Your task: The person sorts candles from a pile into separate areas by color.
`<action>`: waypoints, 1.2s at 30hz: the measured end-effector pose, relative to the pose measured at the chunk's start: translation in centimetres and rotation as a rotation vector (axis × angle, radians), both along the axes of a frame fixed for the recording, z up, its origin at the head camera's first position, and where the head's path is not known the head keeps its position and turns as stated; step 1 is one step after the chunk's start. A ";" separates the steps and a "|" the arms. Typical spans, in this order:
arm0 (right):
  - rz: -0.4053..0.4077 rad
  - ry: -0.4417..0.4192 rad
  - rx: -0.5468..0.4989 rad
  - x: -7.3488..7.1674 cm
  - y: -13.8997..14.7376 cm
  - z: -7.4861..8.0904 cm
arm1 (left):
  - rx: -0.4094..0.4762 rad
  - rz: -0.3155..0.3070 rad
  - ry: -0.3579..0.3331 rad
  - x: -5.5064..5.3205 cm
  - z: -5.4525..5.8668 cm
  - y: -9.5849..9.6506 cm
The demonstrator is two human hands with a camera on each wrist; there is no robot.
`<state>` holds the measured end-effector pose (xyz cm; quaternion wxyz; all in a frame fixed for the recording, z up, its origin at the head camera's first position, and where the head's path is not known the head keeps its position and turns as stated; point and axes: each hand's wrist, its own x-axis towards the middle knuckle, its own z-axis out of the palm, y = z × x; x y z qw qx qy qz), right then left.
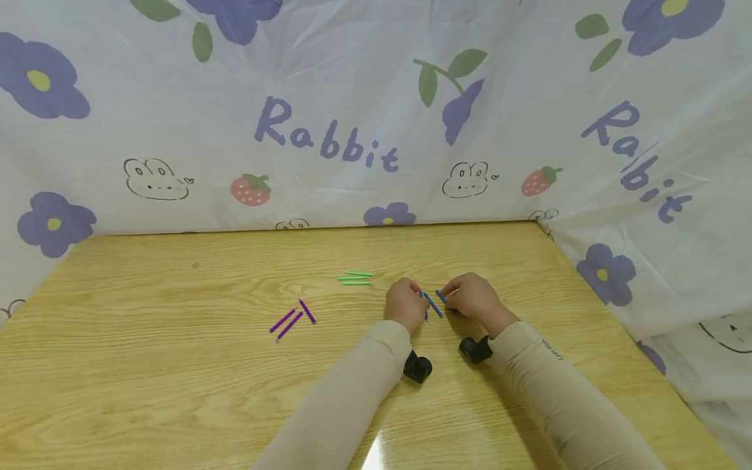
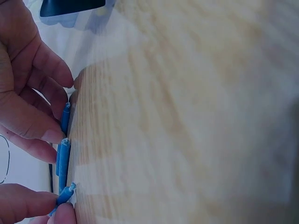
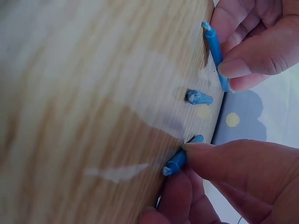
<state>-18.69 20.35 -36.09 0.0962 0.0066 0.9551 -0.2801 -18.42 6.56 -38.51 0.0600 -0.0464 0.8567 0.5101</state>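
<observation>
Three small blue candles lie on the wooden table between my two hands. My left hand (image 1: 407, 305) pinches the leftmost blue candle (image 3: 216, 51) between thumb and fingers; it tilts against the tabletop in the right wrist view. In the middle, a second blue candle (image 1: 433, 305) lies slanted, with no finger on it. My right hand (image 1: 474, 303) holds the third blue candle (image 3: 176, 162) by thumb and fingertips, low at the table surface. Part of that candle hides behind the fingers in the head view.
Left of my hands, three green candles (image 1: 355, 279) lie nearly parallel. Farther left are three purple candles (image 1: 290, 324), one angled differently. A patterned cloth (image 1: 329, 183) hangs behind the wooden table (image 1: 176, 391) and along its right side. Black cameras (image 1: 418, 367) sit on both wrists.
</observation>
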 end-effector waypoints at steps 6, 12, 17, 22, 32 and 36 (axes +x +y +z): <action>0.008 0.003 0.001 -0.3 -0.3 -0.1 | -0.002 0.014 0.003 0.3 0.5 -0.3; 0.023 0.004 0.003 -0.3 -0.5 -0.3 | 0.004 0.018 0.008 0.4 0.2 -0.7; 0.022 0.008 -0.011 -0.1 -0.2 -0.5 | 0.026 0.010 -0.009 0.4 0.0 -0.8; 0.008 0.005 -0.035 0.4 0.5 -0.3 | 0.066 -0.034 0.002 0.3 -0.1 -1.0; 0.029 0.058 -0.040 2.1 1.7 0.6 | 0.261 -0.121 -0.024 1.0 1.0 -3.8; 0.053 0.137 -0.044 2.5 2.2 1.1 | 0.330 -0.131 -0.021 1.4 2.4 -5.9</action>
